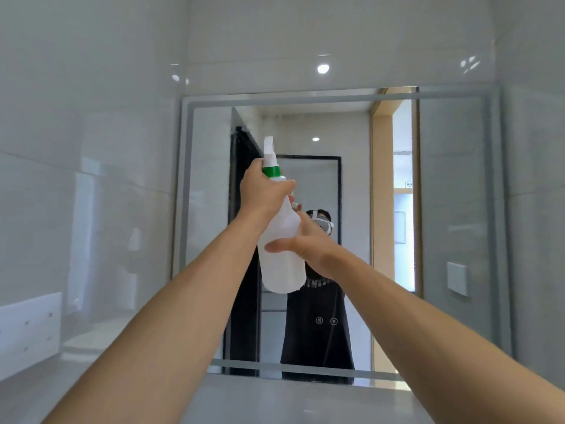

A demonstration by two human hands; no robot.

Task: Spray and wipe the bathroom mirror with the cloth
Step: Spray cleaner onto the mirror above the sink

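the spray bottle [281, 258] is held up at the centre, in front of the mirror [452, 185]. the left hand [263, 191] wraps its neck at 12 o'clock; the right hand [308, 246] holds its body at 3 o'clock.

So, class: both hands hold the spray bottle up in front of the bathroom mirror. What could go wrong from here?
1. The left hand grips the neck of the spray bottle just below its nozzle, so mist may wet the fingers and loosen the hold.
2. No cloth is in view; spray on the mirror could run before it is wiped.
3. The right hand only steadies the body.
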